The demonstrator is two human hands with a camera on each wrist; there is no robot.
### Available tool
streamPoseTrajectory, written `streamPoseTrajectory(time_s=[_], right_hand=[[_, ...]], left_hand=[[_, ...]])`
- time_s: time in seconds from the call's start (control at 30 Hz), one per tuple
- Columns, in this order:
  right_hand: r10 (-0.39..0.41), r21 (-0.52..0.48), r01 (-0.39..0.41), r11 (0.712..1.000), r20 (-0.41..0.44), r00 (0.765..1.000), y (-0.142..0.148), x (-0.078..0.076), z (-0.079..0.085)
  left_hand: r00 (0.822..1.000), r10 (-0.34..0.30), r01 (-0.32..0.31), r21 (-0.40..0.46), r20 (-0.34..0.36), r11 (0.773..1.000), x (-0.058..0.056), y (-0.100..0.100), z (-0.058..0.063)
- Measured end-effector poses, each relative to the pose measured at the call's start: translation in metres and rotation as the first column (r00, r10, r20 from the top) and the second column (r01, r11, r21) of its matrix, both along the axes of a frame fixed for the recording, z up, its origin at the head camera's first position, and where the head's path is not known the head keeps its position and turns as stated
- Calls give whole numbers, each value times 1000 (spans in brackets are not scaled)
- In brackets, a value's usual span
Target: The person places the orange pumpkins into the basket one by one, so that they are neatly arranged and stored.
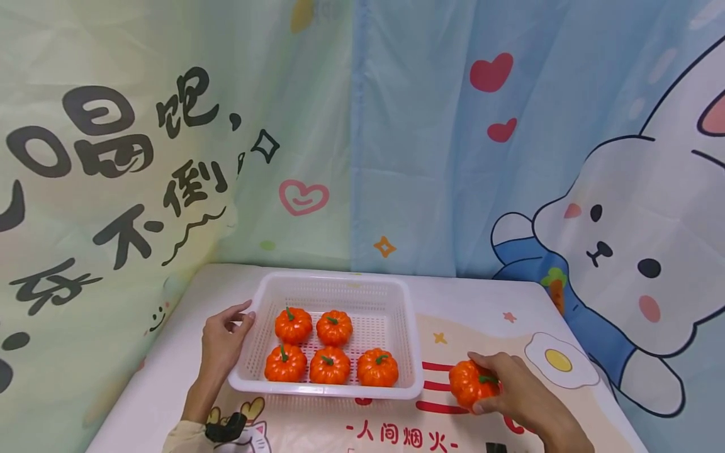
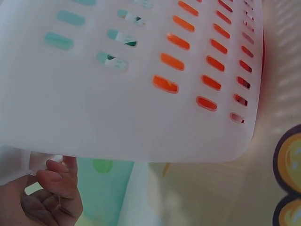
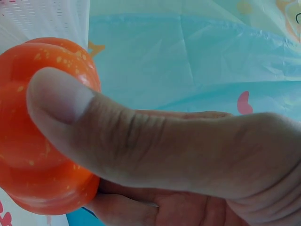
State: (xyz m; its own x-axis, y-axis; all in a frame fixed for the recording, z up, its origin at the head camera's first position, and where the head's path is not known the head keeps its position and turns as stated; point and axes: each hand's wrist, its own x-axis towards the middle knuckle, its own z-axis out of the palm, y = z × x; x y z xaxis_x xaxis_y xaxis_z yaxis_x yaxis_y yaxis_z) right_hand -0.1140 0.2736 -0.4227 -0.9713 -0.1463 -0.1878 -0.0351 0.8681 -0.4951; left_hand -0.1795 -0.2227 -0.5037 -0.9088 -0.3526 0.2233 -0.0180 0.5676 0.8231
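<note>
A white plastic basket [image 1: 328, 391] with slotted walls stands on the table, several small orange toy pumpkins [image 1: 330, 366] with green stems inside it. At its left side my left hand [image 1: 221, 340] grips the rim, its fingers bent at the edge in the left wrist view. To the right of the basket, my right hand [image 1: 518, 380] holds one more orange pumpkin [image 1: 470, 385] over the table. Its thumb [image 3: 61, 99] presses on the pumpkin's speckled side in the right wrist view.
A printed cloth [image 1: 391, 434] with writing, red stripes and a fried egg picture [image 1: 561, 360] covers the table. Behind it hangs a curtain [image 1: 408, 157] with hearts and a white rabbit. Inside the basket, bare floor shows at the back right.
</note>
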Motion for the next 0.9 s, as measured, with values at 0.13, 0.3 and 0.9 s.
streamPoseTrajectory(time_s=[0.13,0.3,0.9], right_hand=[[-4,-1,4,1000,-4,1000,-1,0,2],[5,-9,-5,1000,-15,1000,-2,0,5],[0,-3,0,1000,-23,1000,-10,0,12]], left_hand=[[1000,-3,3,7,-3,1000,0,0,0],[1000,-2,2,12,-1,1000,0,0,0],[1000,-9,10,25,-13,1000,-1,-1,-1]])
